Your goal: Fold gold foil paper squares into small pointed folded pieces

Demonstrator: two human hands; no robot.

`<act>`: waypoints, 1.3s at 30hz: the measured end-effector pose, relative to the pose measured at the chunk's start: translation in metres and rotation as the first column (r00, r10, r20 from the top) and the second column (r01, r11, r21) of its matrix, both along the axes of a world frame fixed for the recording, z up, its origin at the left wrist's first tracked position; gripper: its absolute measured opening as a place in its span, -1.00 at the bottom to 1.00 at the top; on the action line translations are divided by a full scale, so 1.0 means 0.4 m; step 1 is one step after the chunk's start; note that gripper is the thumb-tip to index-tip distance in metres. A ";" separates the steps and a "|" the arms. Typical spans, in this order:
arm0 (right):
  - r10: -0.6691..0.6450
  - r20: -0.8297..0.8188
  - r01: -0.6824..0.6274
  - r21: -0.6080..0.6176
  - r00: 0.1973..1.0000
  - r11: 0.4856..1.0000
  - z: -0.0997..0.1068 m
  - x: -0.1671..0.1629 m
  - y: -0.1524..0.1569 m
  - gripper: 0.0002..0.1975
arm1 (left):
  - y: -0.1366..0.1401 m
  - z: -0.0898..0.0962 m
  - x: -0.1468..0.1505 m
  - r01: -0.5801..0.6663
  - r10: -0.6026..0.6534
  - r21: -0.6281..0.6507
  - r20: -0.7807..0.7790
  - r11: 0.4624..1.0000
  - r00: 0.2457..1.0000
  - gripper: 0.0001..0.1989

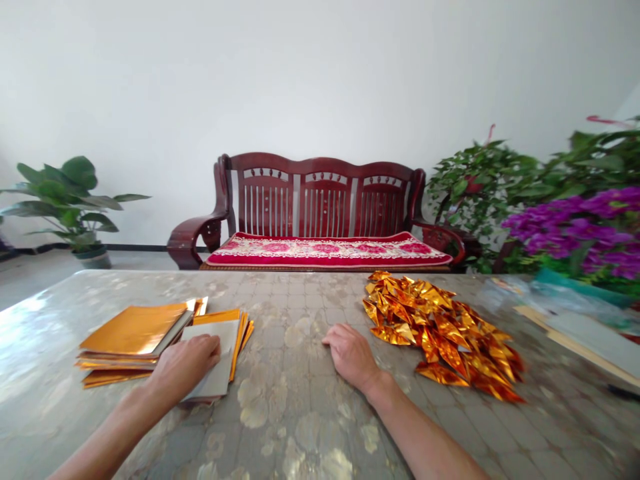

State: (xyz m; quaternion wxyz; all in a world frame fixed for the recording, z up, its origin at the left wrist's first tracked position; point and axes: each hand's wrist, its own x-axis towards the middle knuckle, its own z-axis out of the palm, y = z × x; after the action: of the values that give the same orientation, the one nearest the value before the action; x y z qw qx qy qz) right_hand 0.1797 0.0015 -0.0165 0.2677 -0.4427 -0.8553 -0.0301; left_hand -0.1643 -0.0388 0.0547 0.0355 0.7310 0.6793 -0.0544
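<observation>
My left hand (pixel 196 353) rests on the smaller pile of gold foil paper, its fingers curled down and closed on the top sheet (pixel 215 363), which lies grey side up. The fingertips are partly hidden under the hand. Just left of it lies a taller stack of gold foil paper (pixel 135 330), shiny side up. My right hand (pixel 349 353) sits on the table near the middle, its fingers curled in and nothing visible in them. To its right spreads a heap of folded gold foil pieces (pixel 440 327) with pointed ends.
The table (pixel 290 427) has a patterned, glossy cover. Clear plastic bags (pixel 560 297) and a flat pale board (pixel 595 340) lie at its right side. Beyond the far edge stands a dark red wooden bench (pixel 325 200). Potted plants (pixel 75 200) and purple flowers (pixel 580 230) flank it.
</observation>
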 end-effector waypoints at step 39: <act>0.234 -0.097 -0.245 -0.114 0.967 0.963 0.029 -0.026 -0.037 -0.61 | -0.006 -0.095 0.284 0.277 -0.335 0.233 0.263 0.932 0.905 -0.84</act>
State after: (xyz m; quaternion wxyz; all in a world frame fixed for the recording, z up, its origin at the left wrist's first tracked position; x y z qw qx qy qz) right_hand 0.1695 -0.0131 -0.0049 0.2764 -0.3527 -0.8908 0.0744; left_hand -0.0507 -0.0411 0.0167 0.0585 0.8285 0.5446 0.1167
